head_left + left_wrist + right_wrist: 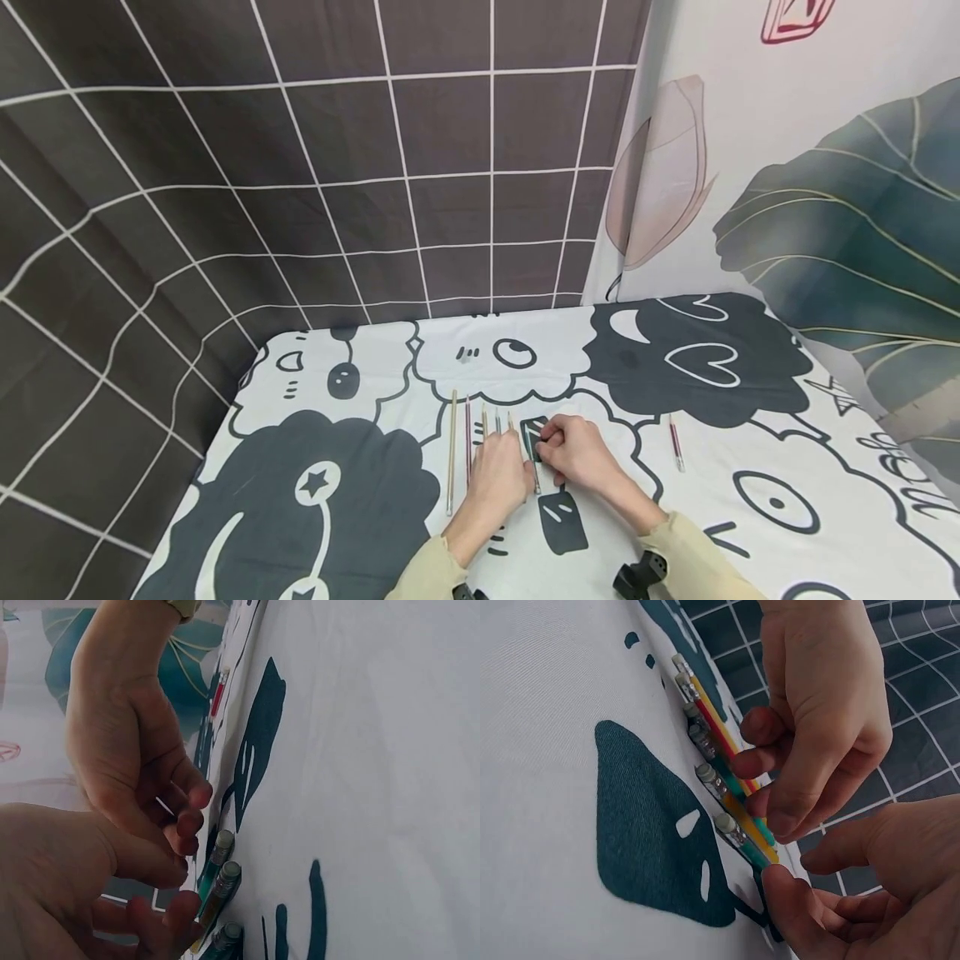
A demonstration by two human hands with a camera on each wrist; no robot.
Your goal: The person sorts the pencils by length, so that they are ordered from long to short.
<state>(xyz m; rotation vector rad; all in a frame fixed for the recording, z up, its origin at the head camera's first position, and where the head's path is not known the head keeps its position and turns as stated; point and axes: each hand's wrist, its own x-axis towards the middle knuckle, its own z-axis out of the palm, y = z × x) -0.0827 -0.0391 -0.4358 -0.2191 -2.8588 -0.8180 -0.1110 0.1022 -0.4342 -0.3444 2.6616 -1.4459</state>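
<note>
Several pencils lie side by side on the cartoon-print cloth (510, 575). Leftmost in the head view is a long yellow pencil (452, 458), beside a red pencil (468, 425). My left hand (498, 468) is over the middle of the row and hides part of it. In the right wrist view its loosely bent fingers hover by a yellow-orange pencil (739, 806). At the right end lies a green pencil (742, 838), eraser end toward me. My right hand (581, 450) has its fingertips right at this pencil, with a gap between thumb and forefinger.
A separate short red pencil (677, 443) lies farther right on the cloth. A dark grid-patterned curtain (450, 208) stands behind and to the left, and a leaf-print curtain (810, 250) at the right. Black wrist cameras (640, 575) sit on the sleeves.
</note>
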